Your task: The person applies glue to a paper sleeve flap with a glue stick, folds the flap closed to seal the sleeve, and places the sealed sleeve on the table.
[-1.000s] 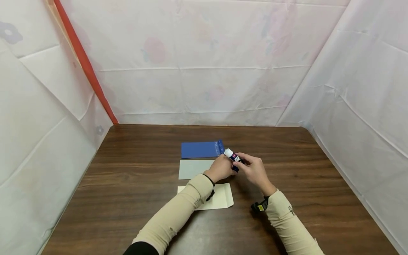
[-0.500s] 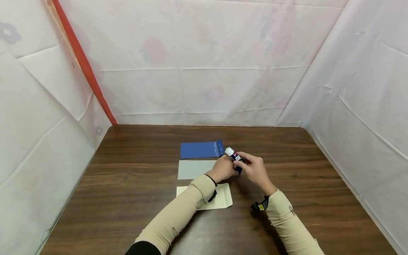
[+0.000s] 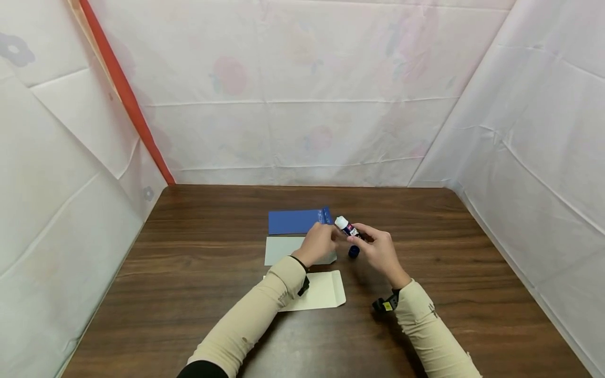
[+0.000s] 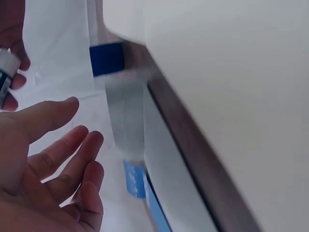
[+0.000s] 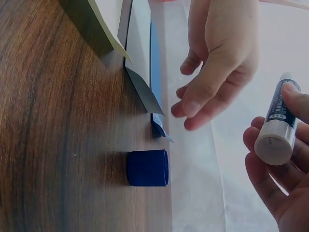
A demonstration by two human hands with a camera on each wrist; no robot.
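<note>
My right hand (image 3: 375,252) grips a glue stick (image 3: 347,227), its uncapped white end tilted up to the left. The dark blue cap (image 3: 354,252) stands on the table just below it; the right wrist view shows the cap (image 5: 147,167) upright and apart from both hands. My left hand (image 3: 319,242) hovers over the grey envelope (image 3: 281,252), partly hiding it. In the left wrist view, the fingers (image 4: 89,145) are loosely bent with nothing between them. Behind lies a blue envelope (image 3: 293,222), whitish smears along its flap. A cream envelope (image 3: 321,294) lies nearest, under my left forearm.
The three envelopes form a column on the brown wooden table (image 3: 189,252), flaps towards the right. White patterned sheets (image 3: 302,131) wall the table at the back and both sides. A red strip (image 3: 125,92) runs down the back left corner.
My left hand has let go of the blue cap, which now stands on the table, and has moved left over the grey envelope. My right hand with the glue stick has barely moved.
</note>
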